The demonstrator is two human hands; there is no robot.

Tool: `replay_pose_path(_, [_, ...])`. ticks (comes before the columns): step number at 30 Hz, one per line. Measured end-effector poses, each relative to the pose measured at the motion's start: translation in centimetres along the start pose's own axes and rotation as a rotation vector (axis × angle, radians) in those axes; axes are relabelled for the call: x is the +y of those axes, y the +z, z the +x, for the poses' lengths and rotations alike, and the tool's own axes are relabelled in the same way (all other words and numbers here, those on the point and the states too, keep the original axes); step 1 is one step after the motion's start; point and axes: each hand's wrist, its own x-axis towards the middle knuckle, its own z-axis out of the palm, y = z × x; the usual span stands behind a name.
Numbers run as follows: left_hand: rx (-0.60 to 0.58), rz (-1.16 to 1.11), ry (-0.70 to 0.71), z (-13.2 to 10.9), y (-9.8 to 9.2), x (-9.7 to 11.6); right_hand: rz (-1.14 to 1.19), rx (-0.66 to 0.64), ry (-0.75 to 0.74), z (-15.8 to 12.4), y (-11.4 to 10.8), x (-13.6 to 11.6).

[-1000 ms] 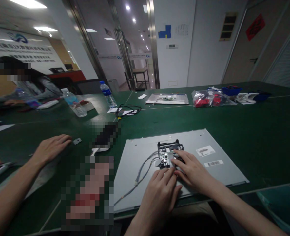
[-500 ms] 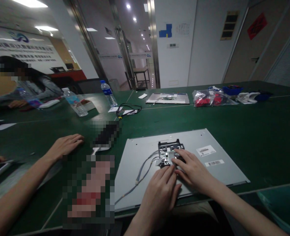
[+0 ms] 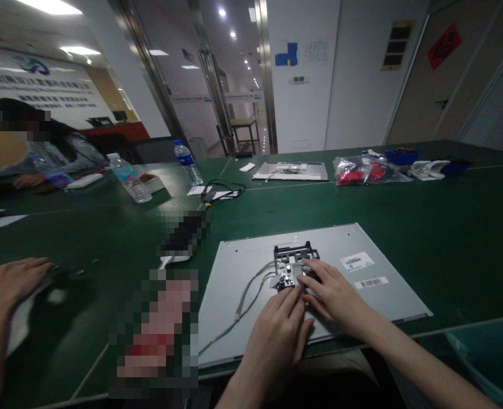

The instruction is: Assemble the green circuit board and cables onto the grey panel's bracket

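The left hand [image 3: 279, 324] is the nearest, at six o'clock of the black frame [image 3: 289, 268] with silver parts; its fingers lie close together at the lower edge of this frame. The right hand [image 3: 339, 289] comes in from four o'clock, its fingers a little apart, and reaches over the right side of the frame. Whether the grip of either hand is clamped on the frame, I cannot tell. The frame lies on the grey panel [image 3: 234, 272], near its middle. A cable [image 3: 238, 311] runs from the frame toward eight o'clock, and two white labels [image 3: 357, 262] are on the panel at three o'clock. At nine o'clock, another person's hand [image 3: 23, 275] is over the green bench [image 3: 404, 227]. Farther, a blue-capped bottle [image 3: 188, 165] stands between ten and eleven o'clock, a second panel [image 3: 294, 174] lies at twelve, and a clear bag [image 3: 362, 172] with red things at one.
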Motion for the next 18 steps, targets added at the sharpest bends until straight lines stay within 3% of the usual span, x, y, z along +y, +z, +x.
replay_pose_path(18, [-0.024, -0.003, -0.01, -0.16, 0.46, -0.13, -0.007, 0.003, -0.004, 0.1, -0.07, -0.15])
